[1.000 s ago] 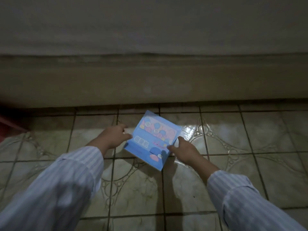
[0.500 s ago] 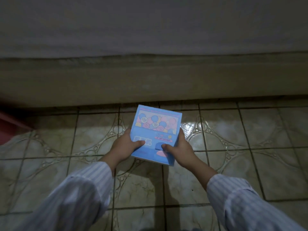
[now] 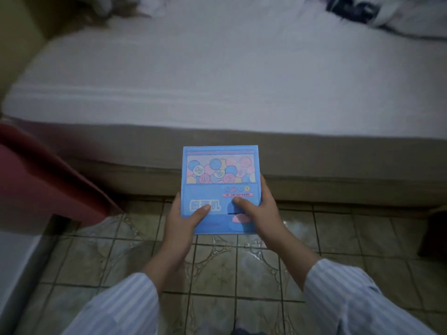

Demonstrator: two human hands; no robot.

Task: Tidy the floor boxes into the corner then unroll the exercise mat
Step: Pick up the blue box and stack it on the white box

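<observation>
A flat blue box (image 3: 219, 175) printed with pink, blue and yellow numbered balls is held up in front of me, above the tiled floor. My left hand (image 3: 183, 221) grips its lower left edge, thumb on the printed face. My right hand (image 3: 261, 213) grips the lower right edge, thumb lying across the front. No exercise mat is in view.
A bed with a white mattress (image 3: 217, 76) runs across the view just beyond the box, on a beige base (image 3: 338, 163). A dark red object (image 3: 43, 175) stands at the left, a dark object (image 3: 433, 233) at the right. Patterned floor tiles (image 3: 217, 269) lie below my arms.
Both hands took the box off the floor and raised it, turning it square to me. My view has lifted, so the top of the bed now shows.
</observation>
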